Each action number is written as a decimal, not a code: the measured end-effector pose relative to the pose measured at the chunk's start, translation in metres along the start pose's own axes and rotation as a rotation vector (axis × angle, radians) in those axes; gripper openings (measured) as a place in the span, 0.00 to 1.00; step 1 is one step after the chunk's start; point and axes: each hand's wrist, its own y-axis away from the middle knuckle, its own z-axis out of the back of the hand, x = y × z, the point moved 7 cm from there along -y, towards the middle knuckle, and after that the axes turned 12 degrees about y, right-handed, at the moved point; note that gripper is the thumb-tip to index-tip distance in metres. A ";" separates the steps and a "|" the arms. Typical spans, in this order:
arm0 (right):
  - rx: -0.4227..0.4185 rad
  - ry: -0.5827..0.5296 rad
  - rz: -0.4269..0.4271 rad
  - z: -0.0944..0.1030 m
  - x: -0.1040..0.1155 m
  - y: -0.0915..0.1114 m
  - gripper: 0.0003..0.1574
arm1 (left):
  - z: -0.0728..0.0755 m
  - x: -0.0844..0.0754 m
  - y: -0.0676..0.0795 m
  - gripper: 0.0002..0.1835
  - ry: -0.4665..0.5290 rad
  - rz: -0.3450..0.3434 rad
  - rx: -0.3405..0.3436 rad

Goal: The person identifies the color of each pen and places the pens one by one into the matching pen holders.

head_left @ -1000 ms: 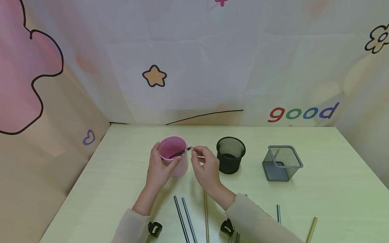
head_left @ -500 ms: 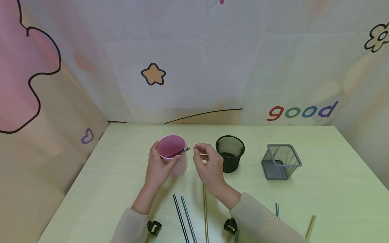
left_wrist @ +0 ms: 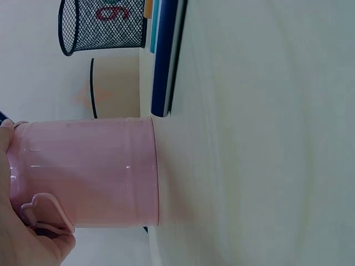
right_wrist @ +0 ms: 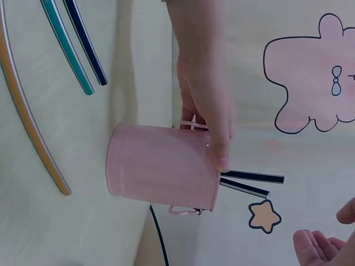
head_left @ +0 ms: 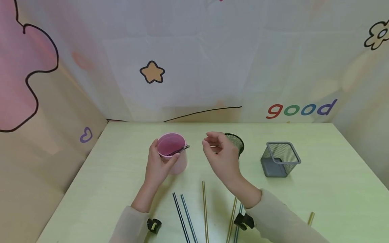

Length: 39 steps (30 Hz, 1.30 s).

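Note:
A pink cup (head_left: 180,164) with small side handles stands on the table. My left hand (head_left: 157,170) grips it at the near left of its rim, thumb over the lip and fingers by a handle. Two dark blue sticks (right_wrist: 252,177) lean out over the rim on the right side. Their lower ends are hidden inside. To the right of the cup, my right hand (head_left: 225,160) is in the air, fingers loosely bent and holding nothing. It overlaps a black mesh cup (head_left: 238,141) in the head view.
A grey square mesh holder (head_left: 285,163) stands to the right. Along the near side lie slim shiny sticks: a dark blue one (head_left: 180,216), a blue one (head_left: 188,215), a gold one (head_left: 205,209), another gold one (head_left: 232,217) and a teal one (head_left: 238,224). A printed backdrop surrounds the table.
My right hand has come away from the sticks' ends at the pink cup and moved right, partly covering the black mesh cup. My left hand keeps its grip on the pink cup.

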 end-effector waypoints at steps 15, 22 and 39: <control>0.054 0.083 -0.090 0.026 -0.020 0.015 0.13 | 0.000 -0.001 -0.002 0.52 -0.030 -0.017 0.001; 0.069 0.118 -0.178 0.035 -0.032 0.022 0.14 | 0.000 -0.001 -0.001 0.52 -0.024 0.000 0.002; 0.061 0.184 -0.203 0.052 -0.041 0.035 0.15 | -0.001 -0.001 0.000 0.51 -0.021 0.010 0.006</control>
